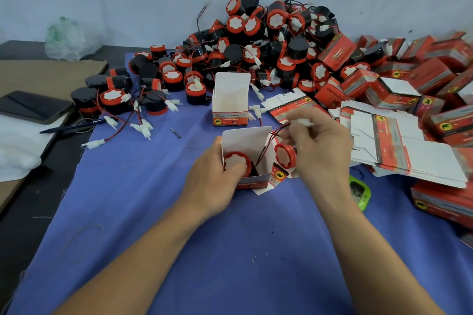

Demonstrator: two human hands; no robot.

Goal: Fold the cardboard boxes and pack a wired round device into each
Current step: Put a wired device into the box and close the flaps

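Wire [263,151] climbs rightward from the round device [236,161] seated in the open box [245,138], gripped by the left hand [212,181], to the white connector [304,123] pinched in the right hand [317,146], just above-right of that box.

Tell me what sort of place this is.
Likely a small hand-packing workshop: a big heap of wired round devices, a stack of flat box blanks, and closed red boxes piled beside them.
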